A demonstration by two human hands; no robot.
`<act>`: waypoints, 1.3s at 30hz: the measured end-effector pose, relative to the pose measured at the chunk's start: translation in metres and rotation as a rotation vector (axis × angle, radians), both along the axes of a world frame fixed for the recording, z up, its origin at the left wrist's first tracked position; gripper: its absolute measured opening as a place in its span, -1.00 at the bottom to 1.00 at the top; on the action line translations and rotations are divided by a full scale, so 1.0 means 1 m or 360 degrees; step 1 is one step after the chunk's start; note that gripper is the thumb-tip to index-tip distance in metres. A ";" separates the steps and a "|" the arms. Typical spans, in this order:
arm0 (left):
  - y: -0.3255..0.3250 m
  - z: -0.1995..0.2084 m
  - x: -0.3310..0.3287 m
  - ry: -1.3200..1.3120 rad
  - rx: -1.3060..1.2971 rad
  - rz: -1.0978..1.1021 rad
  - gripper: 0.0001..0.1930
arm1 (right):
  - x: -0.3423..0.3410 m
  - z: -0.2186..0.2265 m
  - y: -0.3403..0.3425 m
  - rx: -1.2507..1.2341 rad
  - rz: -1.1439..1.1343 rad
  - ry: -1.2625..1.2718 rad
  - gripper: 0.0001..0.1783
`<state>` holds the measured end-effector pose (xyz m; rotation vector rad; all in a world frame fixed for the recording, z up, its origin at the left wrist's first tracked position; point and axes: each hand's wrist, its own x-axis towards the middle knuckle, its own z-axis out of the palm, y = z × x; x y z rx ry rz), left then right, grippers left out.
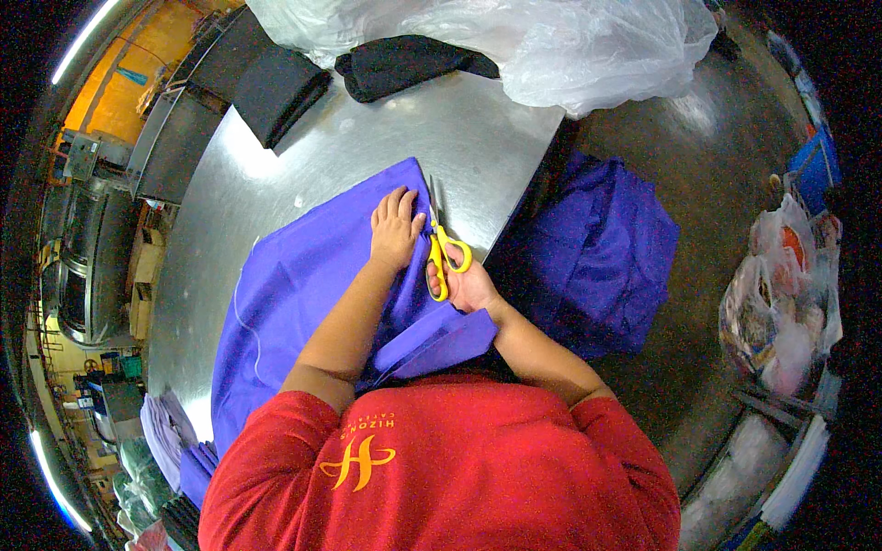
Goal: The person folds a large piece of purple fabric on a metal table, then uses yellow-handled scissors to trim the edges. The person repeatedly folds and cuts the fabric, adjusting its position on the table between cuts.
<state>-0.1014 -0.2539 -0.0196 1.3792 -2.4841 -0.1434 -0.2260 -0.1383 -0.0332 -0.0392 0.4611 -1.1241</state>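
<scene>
A large purple cloth (303,266) lies spread on the steel table, a far corner pointing away from me. My left hand (395,231) rests flat on it near its right edge, fingers stretched out. Just right of that, my right hand (470,288) grips yellow-handled scissors (444,237) by the loops. Their blades point away from me along the cloth's edge and look slightly parted; whether fabric lies between them I cannot tell. A folded flap of the purple cloth (441,344) bunches up close to my body.
The steel table (335,151) ends to the right of my hands. Beyond that edge, lower down, sits more purple cloth (597,257). Folded black cloths (276,92) and clear plastic sheeting (597,55) occupy the far side. Filled plastic bags (776,294) stand at far right.
</scene>
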 end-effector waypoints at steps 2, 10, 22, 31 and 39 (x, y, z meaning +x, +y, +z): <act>-0.001 -0.003 0.001 0.0008 -0.0063 -0.0019 -0.53 | 0.001 -0.001 0.000 -0.0030 -0.0014 0.0028 -0.60; -0.013 0.014 0.000 0.0010 0.0128 0.0068 -0.57 | 0.002 -0.003 -0.002 -0.0057 -0.0043 -0.0047 -0.64; -0.130 0.077 0.015 0.0400 0.1540 -0.0269 -0.43 | 0.003 0.011 0.000 -0.0320 -0.0080 -0.0064 -0.68; -0.112 0.180 0.029 0.0819 0.1606 -0.0391 -0.75 | -0.017 0.050 0.002 -0.0840 0.0119 0.0081 -0.51; -0.053 0.279 0.028 0.0670 0.0932 -0.0189 -0.73 | -0.037 0.102 -0.010 -0.1191 0.0386 0.0300 -0.31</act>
